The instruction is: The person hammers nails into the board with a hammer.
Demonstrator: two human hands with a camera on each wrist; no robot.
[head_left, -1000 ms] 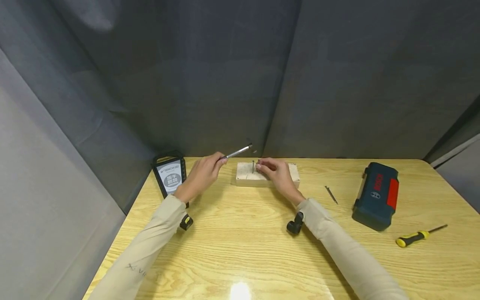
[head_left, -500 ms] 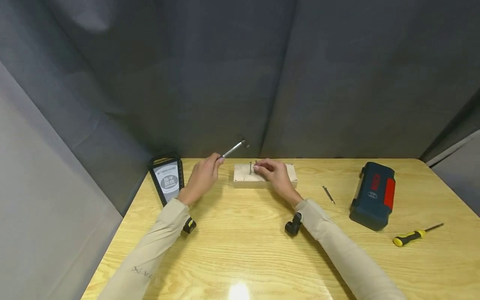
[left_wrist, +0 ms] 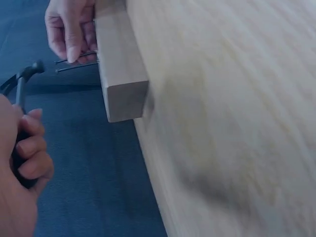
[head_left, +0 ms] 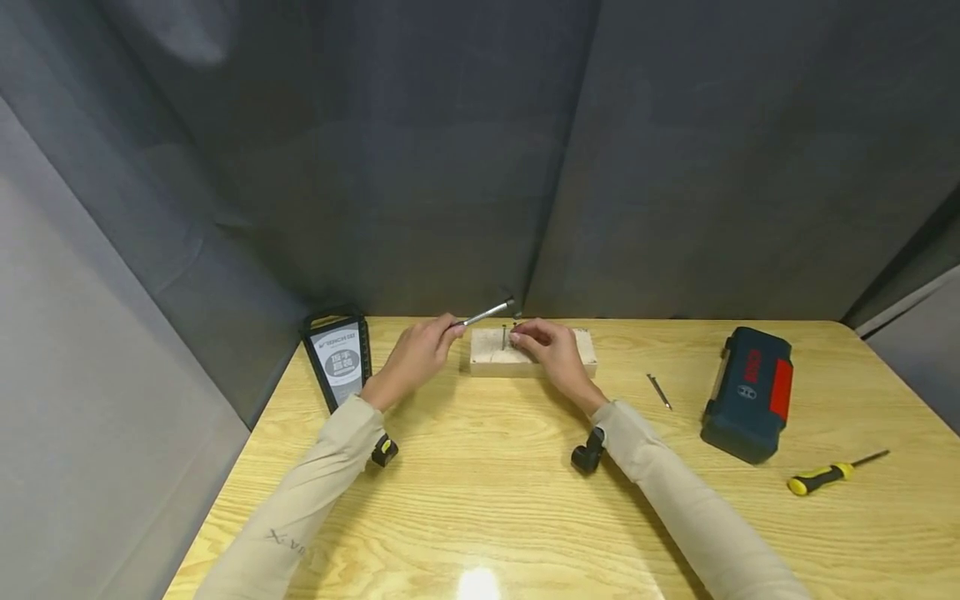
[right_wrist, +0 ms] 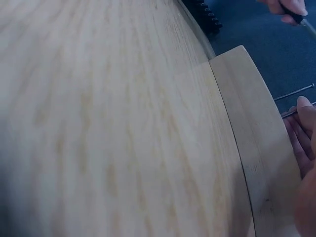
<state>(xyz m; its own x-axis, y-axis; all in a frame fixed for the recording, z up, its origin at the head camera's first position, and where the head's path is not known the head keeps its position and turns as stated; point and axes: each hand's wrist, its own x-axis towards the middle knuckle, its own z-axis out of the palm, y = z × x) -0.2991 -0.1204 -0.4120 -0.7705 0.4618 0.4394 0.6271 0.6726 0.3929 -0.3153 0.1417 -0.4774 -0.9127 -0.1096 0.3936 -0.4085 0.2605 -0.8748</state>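
My left hand [head_left: 423, 352] grips a hammer [head_left: 487, 314] by its dark handle. In the head view the metal head hovers near the top of a nail [left_wrist: 60, 61] that my right hand [head_left: 553, 348] pinches between thumb and fingers. That nail stands on a pale wooden block [head_left: 498, 367]; the fingers partly hide it. Just left of it, a second nail [head_left: 504, 337] rises upright from the block, untouched. From the left wrist view, a gap shows between the hammer head and both nails. My right fingers rest close against the block's top.
Another nail or similar thin metal piece [head_left: 659, 392] lies right of the block. Farther right are a dark blue and red Bosch case [head_left: 750, 392] and a yellow-black screwdriver [head_left: 825, 477]. A black-framed tool pack [head_left: 339, 358] lies at left. A dark curtain [head_left: 420, 167] hangs behind the table.
From half a second ago, my left hand has brought the hammer head down and right, nearer the pinched nail. My right hand keeps its place at the block.
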